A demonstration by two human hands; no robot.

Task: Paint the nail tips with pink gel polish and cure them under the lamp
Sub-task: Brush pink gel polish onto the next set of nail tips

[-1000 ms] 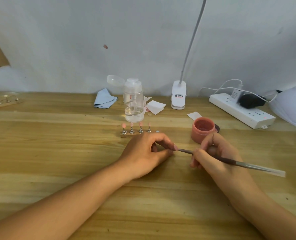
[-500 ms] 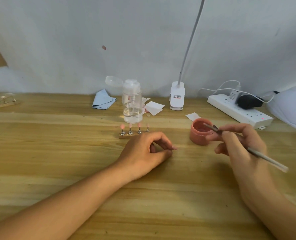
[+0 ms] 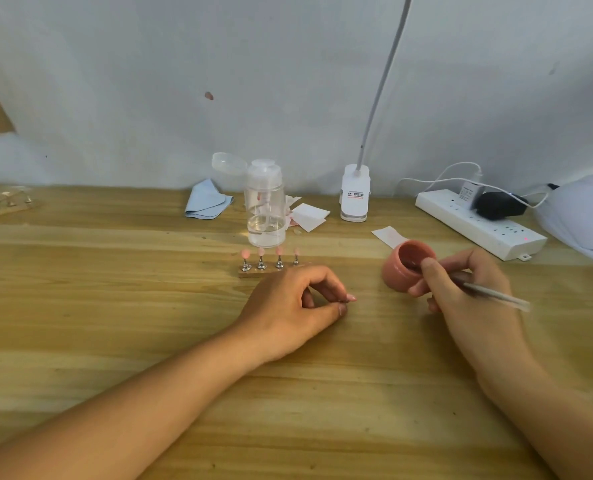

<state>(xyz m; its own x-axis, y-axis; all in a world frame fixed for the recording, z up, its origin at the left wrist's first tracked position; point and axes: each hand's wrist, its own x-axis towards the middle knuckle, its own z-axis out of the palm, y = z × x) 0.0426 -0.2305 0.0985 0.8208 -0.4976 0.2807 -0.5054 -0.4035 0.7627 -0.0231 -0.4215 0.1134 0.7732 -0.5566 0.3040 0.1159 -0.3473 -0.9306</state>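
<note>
My left hand [image 3: 288,308] rests on the wooden table [image 3: 115,306] and pinches a small pink nail tip [image 3: 351,298] between thumb and forefinger. My right hand [image 3: 468,299] grips a thin silver brush [image 3: 495,295] like a pen, its head down in the pink gel jar [image 3: 397,271], which leans toward me. Fingers hide the bristles. Behind my left hand, a wooden holder [image 3: 253,273] carries several pink nail tips [image 3: 261,251] on metal posts. The white curing lamp [image 3: 580,216] sits at the far right edge.
A clear pump bottle [image 3: 265,202] stands just behind the holder, with a blue cloth [image 3: 206,202] and paper wipes [image 3: 310,216] beside it. A clip lamp base [image 3: 355,194] and a white power strip [image 3: 478,223] line the wall. Another holder [image 3: 4,202] lies far left.
My right hand lifted the brush away from the nail tip in my left hand, swung right and put it into the jar, which now tilts. My left hand stayed put.
</note>
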